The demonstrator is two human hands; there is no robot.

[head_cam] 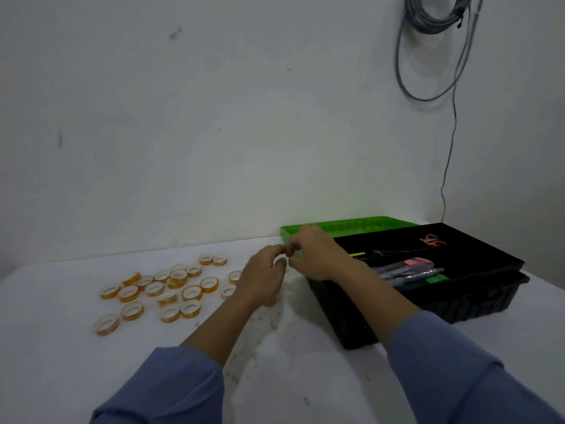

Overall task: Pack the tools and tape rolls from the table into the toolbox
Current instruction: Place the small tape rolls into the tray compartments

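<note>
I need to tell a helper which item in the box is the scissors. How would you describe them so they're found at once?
Start at the open black toolbox on the right of the white table, in front of its green lid. Look in the far right compartment of its tray. The scissors lie there alone, the only thing with orange loop handles.

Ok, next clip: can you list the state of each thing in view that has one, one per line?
toolbox: open, tools already in its tray
green lid: swung back toward the wall
orange-handled scissors: lying in the tray, closed
tape rolls: loose on the table, unpacked
left hand: fingers pinched, what it holds is unclear
right hand: fingers curled, meeting the left hand
cable: coiled on the wall
</note>
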